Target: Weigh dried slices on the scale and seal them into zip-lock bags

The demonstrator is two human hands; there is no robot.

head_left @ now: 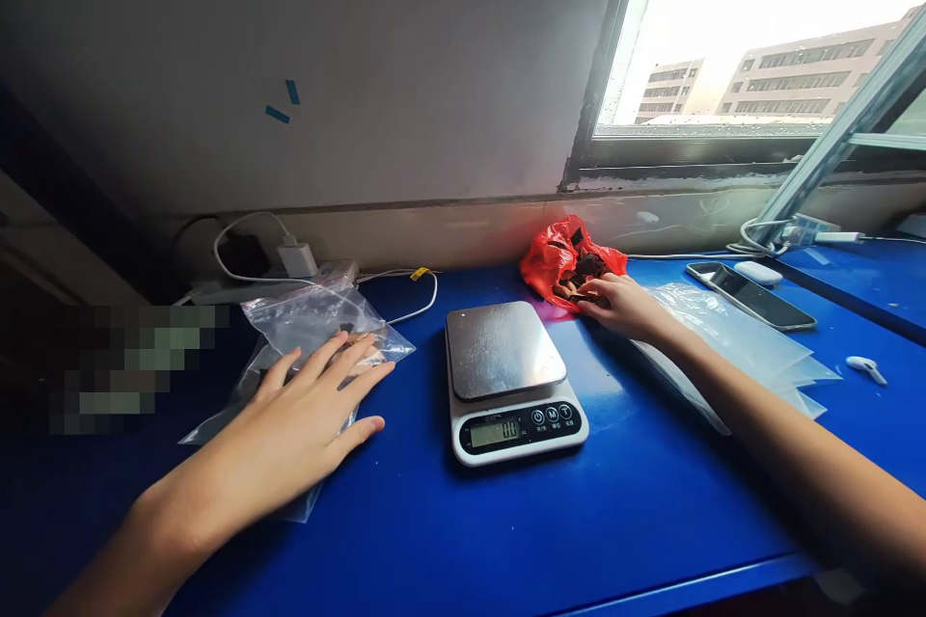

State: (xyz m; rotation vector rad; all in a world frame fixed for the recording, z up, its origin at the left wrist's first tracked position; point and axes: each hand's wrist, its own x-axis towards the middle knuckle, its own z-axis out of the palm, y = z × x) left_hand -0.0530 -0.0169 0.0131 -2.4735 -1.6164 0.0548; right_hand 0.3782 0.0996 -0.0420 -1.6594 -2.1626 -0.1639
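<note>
My left hand (318,405) lies flat with its fingers spread over clear zip bags (311,308); some brownish contents show near the fingertips. At the mouth of a crumpled red plastic bag (548,260), my right hand (618,304) has its fingers curled together among dark and brown pieces (589,267). What sits between those fingertips is hidden. Between my two hands stands a white digital kitchen scale (521,434) with a bare metal plate (504,347). Its display (495,432) reads 0.0.
Under my right forearm lies a stack of translucent bags (745,337). Beyond it are a phone (759,297), a white case (757,272) and an earbud (866,368). A charger (297,258) with a white cable stands at the back left. A wall and window (723,67) bound the blue table (449,540).
</note>
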